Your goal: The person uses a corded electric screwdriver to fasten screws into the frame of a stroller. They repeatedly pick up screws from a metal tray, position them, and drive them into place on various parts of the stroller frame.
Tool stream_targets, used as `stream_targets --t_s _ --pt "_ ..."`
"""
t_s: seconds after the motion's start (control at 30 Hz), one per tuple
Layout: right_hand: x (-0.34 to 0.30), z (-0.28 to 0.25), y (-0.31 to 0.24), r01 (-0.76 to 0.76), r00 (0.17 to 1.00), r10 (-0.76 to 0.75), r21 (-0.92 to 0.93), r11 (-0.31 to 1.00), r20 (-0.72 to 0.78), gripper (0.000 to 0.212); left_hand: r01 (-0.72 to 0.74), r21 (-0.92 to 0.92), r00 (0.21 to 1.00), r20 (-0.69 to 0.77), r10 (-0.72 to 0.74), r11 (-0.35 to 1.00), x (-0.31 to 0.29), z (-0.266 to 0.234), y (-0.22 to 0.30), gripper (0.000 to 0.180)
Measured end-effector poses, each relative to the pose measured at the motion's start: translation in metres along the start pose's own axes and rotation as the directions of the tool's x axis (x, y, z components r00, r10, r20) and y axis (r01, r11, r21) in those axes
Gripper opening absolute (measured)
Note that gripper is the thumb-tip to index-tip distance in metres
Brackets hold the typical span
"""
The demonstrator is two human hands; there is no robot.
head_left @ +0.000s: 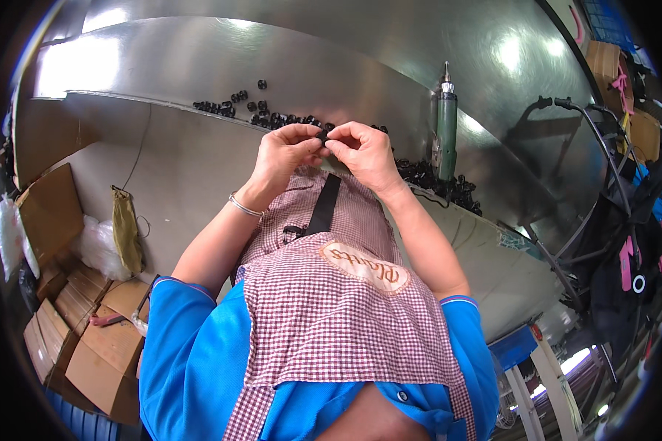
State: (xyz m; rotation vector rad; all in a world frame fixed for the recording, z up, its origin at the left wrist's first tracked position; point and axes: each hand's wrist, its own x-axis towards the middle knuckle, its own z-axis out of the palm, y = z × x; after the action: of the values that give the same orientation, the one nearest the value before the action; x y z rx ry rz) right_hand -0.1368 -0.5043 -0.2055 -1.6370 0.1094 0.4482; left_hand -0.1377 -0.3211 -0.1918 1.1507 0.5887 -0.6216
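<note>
Both of my hands meet at the near edge of the metal table (pixel 331 55). Between their fingertips is a small black part (pixel 321 137), mostly covered by the fingers, so its exact kind does not show. My left hand (pixel 287 151) pinches it from the left, thumb against forefinger. From the other side my right hand (pixel 364 154) pinches it too. Just beyond the hands, small black plastic pieces (pixel 279 119) lie along the table's edge. A denser heap of black parts (pixel 441 184) sits to the right of my right hand.
A green electric screwdriver (pixel 446 128) stands upright right of my hands. Cardboard boxes (pixel 99 353) and a plastic bag (pixel 99 246) are at the lower left. A green cloth strip (pixel 126 231) hangs below the table edge. Black tubular frames (pixel 603 140) crowd the right side.
</note>
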Motion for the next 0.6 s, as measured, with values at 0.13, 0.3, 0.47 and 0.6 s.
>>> stream_targets --t_s 0.13,0.3,0.47,0.6 --pt "-0.006 0.004 -0.006 0.125 0.990 -0.133 -0.156 0.980 -0.042 0.011 -0.054 0.030 0.998 -0.015 0.055 0.998 0.001 0.002 -0.009 0.019" --pt "-0.019 0.007 -0.009 0.159 0.980 -0.183 -0.252 0.954 -0.077 0.013 -0.062 0.065 0.998 -0.028 0.064 0.996 -0.008 0.006 -0.020 0.019" --pt "-0.025 0.010 -0.009 0.084 0.987 -0.106 -0.172 0.981 -0.123 0.012 -0.056 0.102 0.998 0.005 0.056 0.993 -0.010 0.006 -0.022 0.018" --pt "-0.019 0.009 0.002 0.067 0.986 -0.081 -0.099 0.993 -0.146 0.013 -0.103 0.209 0.992 0.098 0.084 0.972 -0.014 0.005 -0.012 0.020"
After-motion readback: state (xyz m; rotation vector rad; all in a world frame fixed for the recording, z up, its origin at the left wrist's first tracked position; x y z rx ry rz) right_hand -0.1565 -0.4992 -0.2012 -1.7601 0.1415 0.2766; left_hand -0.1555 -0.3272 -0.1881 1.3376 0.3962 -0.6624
